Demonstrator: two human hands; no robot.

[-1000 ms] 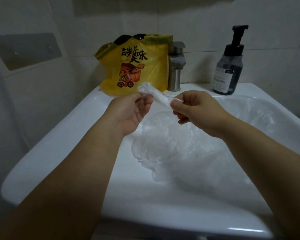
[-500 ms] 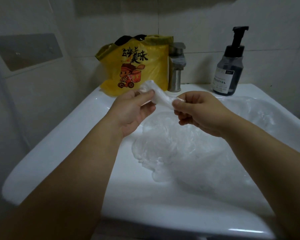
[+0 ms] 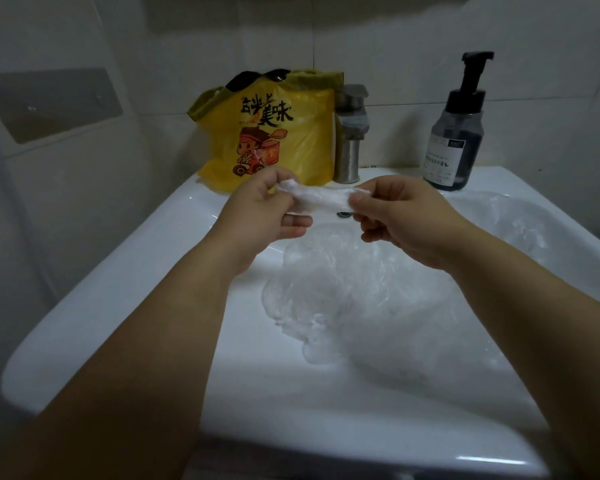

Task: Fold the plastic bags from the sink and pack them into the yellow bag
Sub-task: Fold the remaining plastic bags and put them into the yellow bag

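Above the white sink [image 3: 125, 299] I hold a small folded clear plastic bag [image 3: 321, 199] stretched between both hands. My left hand [image 3: 260, 220] pinches its left end and my right hand [image 3: 406, 220] pinches its right end. A heap of crumpled clear plastic bags [image 3: 378, 299] lies in the basin below, reaching over the right side. The yellow bag [image 3: 271, 133], printed with black characters and a cartoon figure, stands upright at the sink's back left corner, its top open.
A steel faucet [image 3: 350, 133] stands behind my hands, right of the yellow bag. A dark pump soap bottle [image 3: 456, 133] sits at the back right of the sink rim. Tiled walls close in at the back and left.
The folded bag has turned from tilted to nearly level between my hands. My left hand has shifted its pinch up onto the left end, and both hands rose slightly toward the yellow bag.
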